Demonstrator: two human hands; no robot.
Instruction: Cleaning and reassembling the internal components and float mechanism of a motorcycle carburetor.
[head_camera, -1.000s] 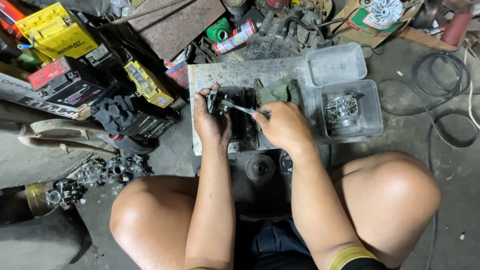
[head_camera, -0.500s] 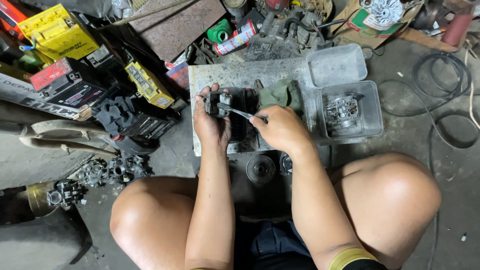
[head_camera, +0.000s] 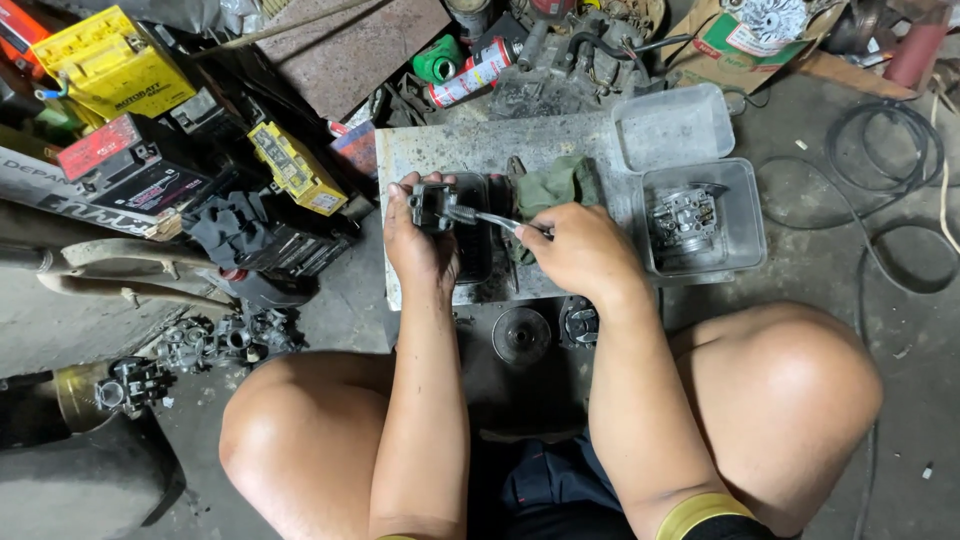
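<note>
Change: small brush (head_camera: 478, 217) has slid in against the carburetor part (head_camera: 432, 203) since a second ago, when it lay further right; the scrubbing is going on.
Left hand (head_camera: 418, 245): fingers closed around the dark metal part, held above the grey worktop (head_camera: 440, 150).
Right hand (head_camera: 580, 250): fingers pinched on the brush handle, bristles touching the part.
Nearby: green rag (head_camera: 556, 186) just behind the hands; clear plastic tub (head_camera: 745, 230) with another metal assembly to the right.
</note>
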